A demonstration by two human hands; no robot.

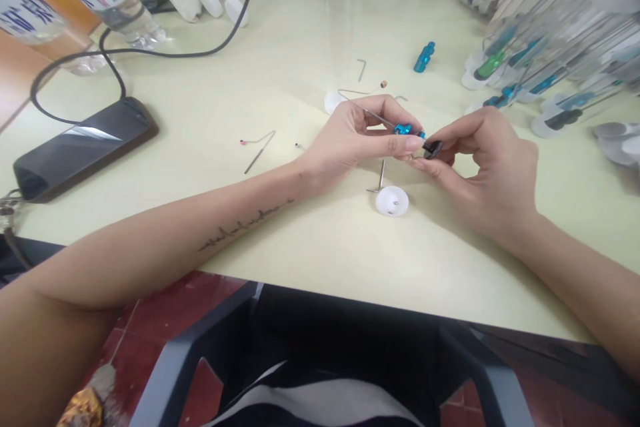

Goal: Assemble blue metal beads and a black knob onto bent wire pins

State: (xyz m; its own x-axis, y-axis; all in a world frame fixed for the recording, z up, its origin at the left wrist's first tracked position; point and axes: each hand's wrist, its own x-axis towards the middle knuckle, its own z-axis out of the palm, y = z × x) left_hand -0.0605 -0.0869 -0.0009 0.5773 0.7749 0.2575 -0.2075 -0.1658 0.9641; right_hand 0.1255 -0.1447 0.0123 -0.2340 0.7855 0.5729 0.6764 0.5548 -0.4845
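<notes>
Left hand: thumb and fingers clamped around the turquoise ribbed fitting, which lies between the fingertips. A thin wire runs from it back over the fingers. Right hand: thumb and index finger closed on the black end piece, just beyond the left fingertips. Assessment: fitting probably light, stiff and smooth, liable to roll; wire likely bends easily. Recommended hold: the ribbed body, not the wire. Shallow white cup noted below the fingers, apart.
</notes>
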